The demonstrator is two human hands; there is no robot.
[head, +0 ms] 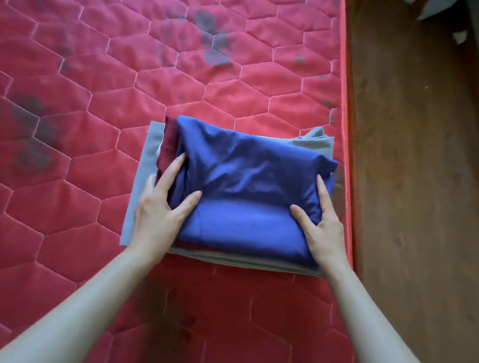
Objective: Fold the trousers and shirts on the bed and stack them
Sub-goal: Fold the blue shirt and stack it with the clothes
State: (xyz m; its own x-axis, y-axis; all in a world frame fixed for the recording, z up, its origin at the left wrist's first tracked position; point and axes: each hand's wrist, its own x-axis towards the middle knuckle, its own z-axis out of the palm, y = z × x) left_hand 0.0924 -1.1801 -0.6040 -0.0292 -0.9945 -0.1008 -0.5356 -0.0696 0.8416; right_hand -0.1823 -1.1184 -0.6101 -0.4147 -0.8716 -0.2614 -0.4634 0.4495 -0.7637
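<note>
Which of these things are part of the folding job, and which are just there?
Part of the job:
blue garment, top of the stack
maroon garment, under it
grey garment, at the bottom
left hand and right hand, on the blue garment

Just there:
red mattress
wooden floor

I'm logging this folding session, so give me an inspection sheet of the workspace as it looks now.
Surface: red quilted mattress, dark stains in patches.
Job's things: blue garment folded on top of a maroon garment, over a grey garment; stack sits near the mattress's right edge.
Clutter: nothing seen.
Hands: left hand and right hand rest on the blue garment's sides, fingers straight.
Cables: nothing seen.
Surroundings: wooden floor to the right.
</note>
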